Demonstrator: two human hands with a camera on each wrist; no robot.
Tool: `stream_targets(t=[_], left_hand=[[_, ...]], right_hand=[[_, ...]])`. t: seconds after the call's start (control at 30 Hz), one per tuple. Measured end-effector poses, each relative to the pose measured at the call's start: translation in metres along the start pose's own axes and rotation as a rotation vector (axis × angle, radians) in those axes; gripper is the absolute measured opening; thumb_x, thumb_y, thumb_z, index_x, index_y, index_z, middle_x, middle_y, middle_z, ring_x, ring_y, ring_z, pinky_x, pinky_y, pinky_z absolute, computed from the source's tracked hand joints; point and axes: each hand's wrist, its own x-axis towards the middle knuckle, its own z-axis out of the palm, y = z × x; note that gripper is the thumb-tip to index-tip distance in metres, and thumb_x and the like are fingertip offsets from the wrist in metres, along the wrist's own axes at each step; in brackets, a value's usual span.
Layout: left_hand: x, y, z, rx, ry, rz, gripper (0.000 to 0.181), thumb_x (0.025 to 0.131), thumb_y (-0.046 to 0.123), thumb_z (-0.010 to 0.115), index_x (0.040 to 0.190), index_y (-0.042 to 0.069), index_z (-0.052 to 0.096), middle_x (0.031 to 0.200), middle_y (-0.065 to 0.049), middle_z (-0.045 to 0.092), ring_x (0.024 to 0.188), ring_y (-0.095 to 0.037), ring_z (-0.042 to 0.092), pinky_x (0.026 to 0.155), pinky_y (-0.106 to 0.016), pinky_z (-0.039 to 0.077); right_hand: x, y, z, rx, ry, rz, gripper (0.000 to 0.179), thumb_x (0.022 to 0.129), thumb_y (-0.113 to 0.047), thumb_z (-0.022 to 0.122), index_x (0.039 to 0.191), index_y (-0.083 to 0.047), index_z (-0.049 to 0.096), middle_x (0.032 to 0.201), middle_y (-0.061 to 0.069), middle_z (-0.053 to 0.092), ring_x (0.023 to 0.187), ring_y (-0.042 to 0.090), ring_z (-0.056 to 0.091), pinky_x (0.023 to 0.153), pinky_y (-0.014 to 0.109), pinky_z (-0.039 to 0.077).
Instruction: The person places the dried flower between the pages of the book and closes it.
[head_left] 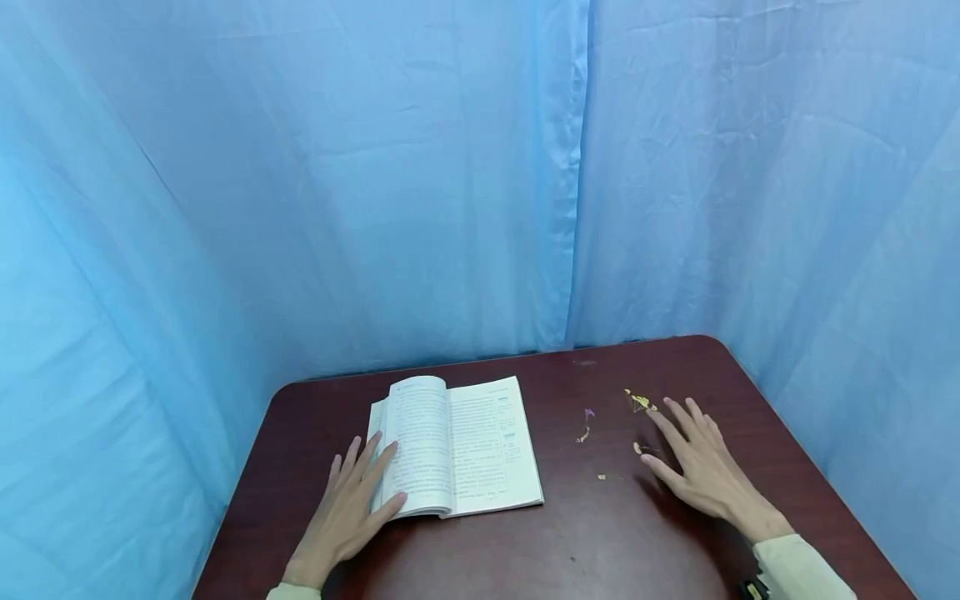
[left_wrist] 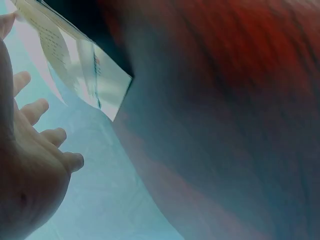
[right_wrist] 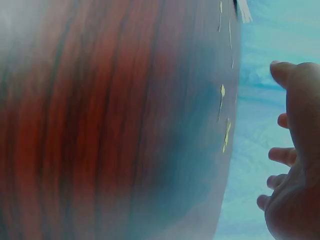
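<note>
An open book point(head_left: 487, 450) with printed pages lies on the left half of the table. My left hand point(head_left: 345, 508) is at its left side, fingers spread and straight, over the edge of the left page; whether it touches the paper I cannot tell. In the left wrist view the book point(left_wrist: 107, 80) shows its page edges beyond the fingers. On the right, my right hand point(head_left: 705, 475) hovers over the table with spread fingers, holding nothing. By its fingertips lie a yellow dried flower sprig point(head_left: 640, 402) and a small pale dried flower point(head_left: 637, 448).
Between book and right hand lie a purple-tipped dried sprig point(head_left: 586, 425) and a tiny pale sprig point(head_left: 602, 477). The dark reddish-brown table point(head_left: 555, 550) has rounded far corners. Blue curtains point(head_left: 450, 208) hang close behind it and along both sides.
</note>
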Motion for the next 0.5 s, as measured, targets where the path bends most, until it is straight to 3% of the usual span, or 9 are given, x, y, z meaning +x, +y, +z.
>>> stream_targets(t=[0.17,0.4,0.5], left_hand=[[0.006,0.004,0.003,-0.028,-0.02,0.005,0.077,0.108,0.054,0.072,0.174,0.023,0.047,0.186,-0.011,0.037,0.172,-0.053,0.029,0.13,-0.085,0.027],[0.015,0.011,0.006,-0.042,-0.051,0.005,0.078,0.109,0.056,0.069,0.175,0.022,0.045,0.186,-0.009,0.035,0.173,-0.05,0.029,0.132,-0.083,0.026],[0.02,0.012,0.008,-0.039,-0.054,0.008,0.078,0.109,0.057,0.068,0.175,0.022,0.045,0.186,-0.008,0.036,0.173,-0.049,0.029,0.133,-0.083,0.026]], right_hand=[[0.001,-0.008,0.007,0.003,0.055,-0.076,0.075,0.098,-0.032,0.088,0.161,-0.005,0.058,0.168,0.032,0.049,0.16,0.064,0.037,0.118,0.08,0.039],[0.002,-0.021,0.013,0.02,0.088,-0.133,0.071,0.092,-0.024,0.094,0.152,-0.001,0.065,0.161,0.026,0.058,0.155,0.059,0.045,0.118,0.072,0.042],[0.004,-0.027,0.015,0.016,0.111,-0.179,0.067,0.088,-0.021,0.097,0.146,0.0,0.069,0.153,0.024,0.065,0.148,0.055,0.054,0.111,0.069,0.047]])
